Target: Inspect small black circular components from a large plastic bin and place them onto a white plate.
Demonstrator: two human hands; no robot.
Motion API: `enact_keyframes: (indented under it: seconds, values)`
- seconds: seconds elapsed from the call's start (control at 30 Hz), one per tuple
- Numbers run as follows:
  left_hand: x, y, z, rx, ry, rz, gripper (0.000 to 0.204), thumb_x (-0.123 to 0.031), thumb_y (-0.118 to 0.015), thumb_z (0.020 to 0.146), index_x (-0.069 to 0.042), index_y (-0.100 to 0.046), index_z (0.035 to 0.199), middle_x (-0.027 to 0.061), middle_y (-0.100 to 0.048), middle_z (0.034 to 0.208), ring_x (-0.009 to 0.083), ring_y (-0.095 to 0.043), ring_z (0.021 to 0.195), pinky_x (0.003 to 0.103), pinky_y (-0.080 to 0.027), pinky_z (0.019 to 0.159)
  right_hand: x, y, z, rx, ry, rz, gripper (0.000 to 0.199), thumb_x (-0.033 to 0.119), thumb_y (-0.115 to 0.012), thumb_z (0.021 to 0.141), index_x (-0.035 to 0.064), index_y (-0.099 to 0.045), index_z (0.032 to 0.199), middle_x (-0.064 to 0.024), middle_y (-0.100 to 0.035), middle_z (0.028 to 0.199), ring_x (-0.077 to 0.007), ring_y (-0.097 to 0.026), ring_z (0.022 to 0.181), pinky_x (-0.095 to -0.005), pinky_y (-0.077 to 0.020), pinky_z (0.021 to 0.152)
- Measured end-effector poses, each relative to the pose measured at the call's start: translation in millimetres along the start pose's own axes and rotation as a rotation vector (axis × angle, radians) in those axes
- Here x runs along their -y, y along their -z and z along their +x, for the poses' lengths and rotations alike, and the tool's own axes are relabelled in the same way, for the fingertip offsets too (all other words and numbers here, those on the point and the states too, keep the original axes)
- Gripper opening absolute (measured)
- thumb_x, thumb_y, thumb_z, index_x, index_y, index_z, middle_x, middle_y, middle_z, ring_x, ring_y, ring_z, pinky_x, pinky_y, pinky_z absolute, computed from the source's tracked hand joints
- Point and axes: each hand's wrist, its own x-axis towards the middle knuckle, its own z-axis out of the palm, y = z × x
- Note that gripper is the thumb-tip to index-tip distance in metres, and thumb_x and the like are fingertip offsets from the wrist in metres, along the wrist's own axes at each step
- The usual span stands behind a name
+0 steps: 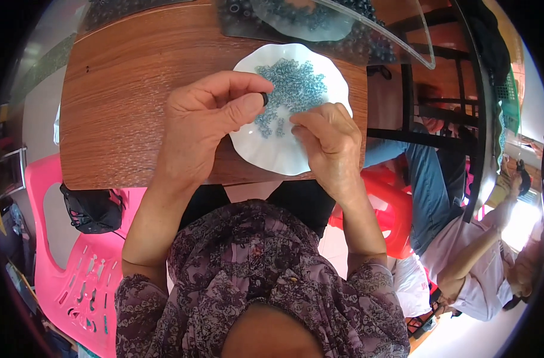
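My left hand (194, 122) is closed in a pinch at the left edge of a white plate with a wavy rim (254, 156). Between its thumb and forefinger sits a small round black piece (264, 99), perhaps a ring. Over the plate's right side, my right hand (334, 132) has its thumb and fingertips pressed together; whatever they pinch is too small to make out. Many tiny translucent blue-grey pieces (293, 83), some looking like rings, lie heaped on the plate between and beyond my hands.
The plate stands on a brown wooden table (128, 101). Beyond it is a clear plastic container (236, 27) with dark small rings. A pink chair (75, 280) with a black bag (91, 209) is at left. A red stool (397, 215) and another person (472, 268) are at right.
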Motion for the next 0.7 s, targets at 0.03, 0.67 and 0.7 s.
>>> enact_keyframes:
  seconds: [0.03,0.67,0.7]
  values:
    - [1,0,-1,0.002,-0.012,-0.008,0.021,-0.011,-0.063,0.083,0.001,-0.063,0.1,0.0023,-0.062,0.084,0.0076,-0.056,0.074,0.019,-0.043,0.066,1,0,1,0.03,0.021,-0.021,0.018,-0.005,-0.065,0.064,0.0031,-0.065,0.08,-0.0069,-0.056,0.071,-0.023,-0.053,0.068,-0.033,-0.0421,0.061]
    - [1,8,-3,-0.056,0.011,-0.086,0.024,-0.009,-0.061,0.083,0.004,-0.06,0.104,0.0047,-0.062,0.086,0.0076,-0.055,0.072,0.019,-0.041,0.065,10,-3,1,0.114,0.112,-0.223,0.02,-0.002,-0.066,0.063,0.0047,-0.065,0.082,-0.0064,-0.053,0.071,-0.0242,-0.052,0.07,-0.0345,-0.0416,0.058]
    - [1,9,-4,-0.059,0.008,-0.085,0.024,-0.009,-0.061,0.083,0.004,-0.06,0.104,0.0047,-0.062,0.086,0.0076,-0.055,0.072,0.019,-0.041,0.065,9,-3,1,0.114,0.115,-0.222,0.02,-0.002,-0.066,0.063,0.0047,-0.065,0.082,-0.0064,-0.053,0.071,-0.0242,-0.052,0.07,-0.0345,-0.0416,0.058]
